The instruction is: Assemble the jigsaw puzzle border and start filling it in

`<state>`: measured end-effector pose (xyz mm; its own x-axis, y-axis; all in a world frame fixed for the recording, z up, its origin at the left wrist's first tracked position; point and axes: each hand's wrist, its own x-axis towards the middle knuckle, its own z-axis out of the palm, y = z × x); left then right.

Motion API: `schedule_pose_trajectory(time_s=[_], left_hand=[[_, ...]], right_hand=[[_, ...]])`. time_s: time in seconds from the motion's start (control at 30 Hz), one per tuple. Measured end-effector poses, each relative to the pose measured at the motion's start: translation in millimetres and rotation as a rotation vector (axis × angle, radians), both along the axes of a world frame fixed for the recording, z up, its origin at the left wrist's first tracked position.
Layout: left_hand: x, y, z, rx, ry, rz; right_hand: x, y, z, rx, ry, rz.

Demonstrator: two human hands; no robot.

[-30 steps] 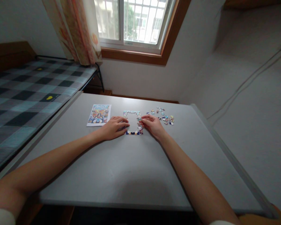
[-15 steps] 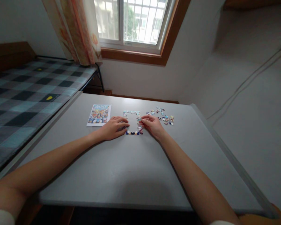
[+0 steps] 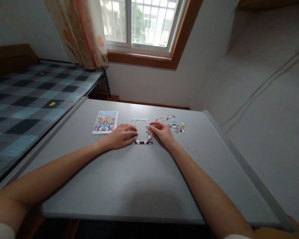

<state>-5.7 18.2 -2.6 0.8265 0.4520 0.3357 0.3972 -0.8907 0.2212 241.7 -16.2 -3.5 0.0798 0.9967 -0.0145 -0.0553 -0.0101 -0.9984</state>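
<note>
A jigsaw puzzle frame [image 3: 142,142], made of joined border pieces around a bare middle, lies on the grey table. My left hand [image 3: 123,135] rests flat across its left side, fingers somewhat spread and covering part of that edge. At the right side, my right hand [image 3: 162,133] has thumb and fingers pinched together on a small puzzle piece [image 3: 150,126], mostly hidden by the fingertips. Several loose puzzle pieces [image 3: 178,127] lie scattered just beyond my right hand. To the left is a printed picture sheet [image 3: 105,122] with a blue cartoon face.
The grey table [image 3: 119,186] fills the lower view. A bed with a checked mattress [image 3: 64,79] stands along its left side. Behind are a curtain [image 3: 86,36] and a barred window [image 3: 151,26]; a cord [image 3: 261,84] hangs along the right wall.
The puzzle frame has shifted very slightly toward me and to the right. My right hand's fingertips have moved a little at its right edge; my left hand stays nearly still.
</note>
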Motion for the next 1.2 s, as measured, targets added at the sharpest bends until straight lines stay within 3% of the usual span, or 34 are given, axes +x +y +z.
schedule_pose_trajectory(time_s=[0.13, 0.3, 0.57, 0.8, 0.97, 1.2], left_hand=[[-1, -2, 1.2, 0.048, -0.017, -0.014], [1, -3, -2.1, 0.111, -0.016, 0.168], [3, -3, -5.3, 0.058, 0.014, 0.195], [4, -3, -4.0, 0.036, -0.005, 0.19], [4, -3, -4.5, 0.021, -0.02, 0.181], [4, -3, -3.2, 0.015, -0.021, 0.171]], right_hand=[[-1, 1, -4.3, 0.115, -0.237, -0.008], [-4, -1, -5.8, 0.194, -0.402, -0.012], [-2, 3, -2.2, 0.183, -0.44, -0.023], [-11, 35, 12.0, 0.25, -0.457, -0.035], [-23, 49, 2.2, 0.314, -0.489, -0.071], [-19, 44, -9.2, 0.335, -0.517, -0.131]])
